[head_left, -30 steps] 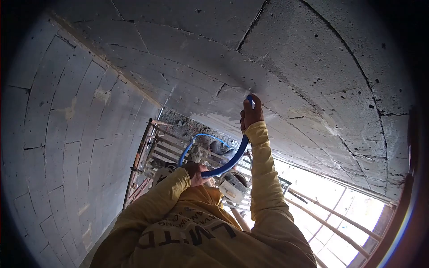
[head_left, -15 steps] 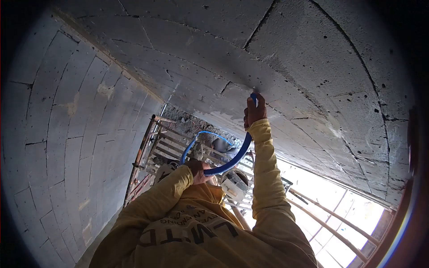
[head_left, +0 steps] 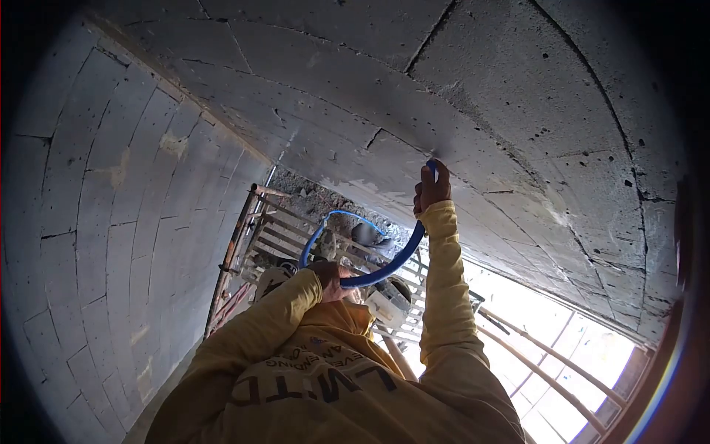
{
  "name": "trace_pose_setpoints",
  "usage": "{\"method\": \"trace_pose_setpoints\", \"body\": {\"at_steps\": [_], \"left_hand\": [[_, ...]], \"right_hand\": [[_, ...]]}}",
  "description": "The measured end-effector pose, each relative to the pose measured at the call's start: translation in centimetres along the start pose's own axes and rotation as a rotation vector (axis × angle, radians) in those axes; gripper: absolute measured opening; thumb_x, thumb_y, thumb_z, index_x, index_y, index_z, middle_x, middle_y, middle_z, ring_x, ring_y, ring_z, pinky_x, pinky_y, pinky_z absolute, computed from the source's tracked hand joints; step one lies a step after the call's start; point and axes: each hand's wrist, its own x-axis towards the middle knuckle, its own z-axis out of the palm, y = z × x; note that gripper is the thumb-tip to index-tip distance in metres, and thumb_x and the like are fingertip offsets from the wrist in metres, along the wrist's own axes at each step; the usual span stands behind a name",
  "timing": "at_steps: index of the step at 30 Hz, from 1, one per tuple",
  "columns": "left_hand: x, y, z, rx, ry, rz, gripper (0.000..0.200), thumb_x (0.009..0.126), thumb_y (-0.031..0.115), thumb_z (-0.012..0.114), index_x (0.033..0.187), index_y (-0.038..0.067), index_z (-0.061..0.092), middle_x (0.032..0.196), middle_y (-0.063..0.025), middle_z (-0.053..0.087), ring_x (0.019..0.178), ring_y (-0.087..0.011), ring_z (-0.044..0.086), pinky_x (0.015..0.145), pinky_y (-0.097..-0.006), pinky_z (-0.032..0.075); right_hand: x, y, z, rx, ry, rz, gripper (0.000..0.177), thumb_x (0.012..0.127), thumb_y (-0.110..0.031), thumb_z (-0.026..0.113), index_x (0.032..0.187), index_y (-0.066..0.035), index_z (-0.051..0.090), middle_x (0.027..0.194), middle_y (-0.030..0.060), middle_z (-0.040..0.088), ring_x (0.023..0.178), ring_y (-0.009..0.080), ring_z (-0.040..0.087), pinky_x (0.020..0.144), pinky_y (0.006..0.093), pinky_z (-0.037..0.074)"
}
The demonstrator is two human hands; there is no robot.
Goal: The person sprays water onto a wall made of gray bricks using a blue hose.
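A blue hose (head_left: 388,268) curves between my two hands, and a thinner-looking length of it drops away below. My right hand (head_left: 433,187) is raised to the grey block wall (head_left: 510,200), wrapped round the hose near its end. That end points at the wall surface close to a joint between blocks; whether it touches cannot be made out. Lower and nearer my chest, my left hand (head_left: 330,280) is closed round the same hose. A wet-looking dark patch shows on the wall just past the hose end.
A second block wall (head_left: 126,244) rises on the left. Slatted scaffold boards (head_left: 285,235) and a rusty metal frame (head_left: 235,255) lie below, with a pale container (head_left: 388,307) on them. Long poles (head_left: 555,359) cross the bright opening at lower right. Someone may be crouching below, blurred.
My right hand has moved slightly right and down along the wall with the hose end. My left hand keeps its hold, nearly still.
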Motion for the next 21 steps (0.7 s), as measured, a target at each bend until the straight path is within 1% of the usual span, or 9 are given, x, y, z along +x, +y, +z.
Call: {"method": "trace_pose_setpoints", "body": {"at_steps": [3, 7, 9, 12, 15, 18, 21], "left_hand": [[0.1, 0.4, -0.3, 0.021, -0.041, -0.007, 0.037, 0.081, 0.046, 0.058, 0.097, 0.012, 0.065, 0.089, -0.0136, 0.065, 0.085, -0.0312, 0.063, 0.074, -0.0384, 0.05], [1.3, -0.8, 1.3, 0.014, 0.013, 0.046, 0.036, 0.082, 0.043, 0.058, 0.097, 0.012, 0.065, 0.09, -0.0139, 0.065, 0.085, -0.0313, 0.063, 0.074, -0.0385, 0.05], [1.4, -0.7, 1.4, -0.015, 0.028, 0.082, 0.034, 0.082, 0.042, 0.058, 0.097, 0.012, 0.065, 0.089, -0.0143, 0.066, 0.085, -0.0313, 0.063, 0.074, -0.0388, 0.05], [1.1, 0.8, 0.4, 0.03, -0.011, 0.071, 0.033, 0.082, 0.041, 0.058, 0.093, 0.011, 0.065, 0.087, -0.0157, 0.065, 0.085, -0.0312, 0.063, 0.074, -0.0389, 0.049], [1.6, 1.3, 0.5, 0.069, -0.006, 0.115, 0.028, 0.081, 0.038, 0.058, 0.088, 0.012, 0.067, 0.081, -0.0157, 0.066, 0.076, -0.0328, 0.065, 0.068, -0.04, 0.051], [1.7, 2.0, 0.3, 0.085, -0.006, 0.119, 0.031, 0.08, 0.04, 0.059, 0.088, 0.011, 0.067, 0.08, -0.0164, 0.066, 0.075, -0.0329, 0.065, 0.068, -0.0404, 0.051], [2.6, 1.9, 0.9, 0.068, -0.086, 0.076, 0.033, 0.08, 0.041, 0.059, 0.088, 0.01, 0.067, 0.083, -0.0171, 0.066, 0.079, -0.0323, 0.065, 0.071, -0.0403, 0.051]], "right_hand": [[0.0, 0.0, -0.4, -0.024, 0.024, -0.003, 0.033, 0.09, -0.025, 0.051, 0.121, -0.018, 0.041, 0.051, 0.0013, 0.042, 0.036, 0.0122, 0.037, 0.031, 0.0306, 0.03], [0.1, 0.1, -1.2, -0.024, 0.051, 0.015, 0.03, 0.091, -0.029, 0.049, 0.12, -0.022, 0.043, 0.053, 0.0012, 0.043, 0.034, 0.0112, 0.036, 0.029, 0.0284, 0.028], [-0.1, -0.1, -1.7, -0.031, 0.074, 0.035, 0.03, 0.091, -0.029, 0.049, 0.119, -0.022, 0.043, 0.053, 0.001, 0.043, 0.034, 0.0111, 0.036, 0.029, 0.0285, 0.028], [-0.2, 0.1, -2.5, -0.034, 0.093, 0.041, 0.029, 0.091, -0.029, 0.049, 0.119, -0.022, 0.043, 0.053, 0.0008, 0.042, 0.034, 0.0109, 0.035, 0.03, 0.0285, 0.027], [-0.4, 0.2, -3.4, -0.022, 0.098, 0.056, 0.031, 0.091, -0.029, 0.05, 0.12, -0.021, 0.042, 0.053, 0.0008, 0.043, 0.034, 0.0113, 0.036, 0.03, 0.0292, 0.029], [-0.6, 0.1, -4.5, -0.006, 0.099, 0.082, 0.032, 0.091, -0.028, 0.05, 0.12, -0.021, 0.041, 0.053, 0.0004, 0.043, 0.035, 0.011, 0.036, 0.03, 0.0291, 0.029], [-0.3, 0.6, -5.4, -0.013, 0.116, 0.058, 0.031, 0.092, -0.029, 0.048, 0.121, -0.022, 0.042, 0.054, 0.0001, 0.043, 0.035, 0.0107, 0.036, 0.03, 0.0283, 0.028]]}}
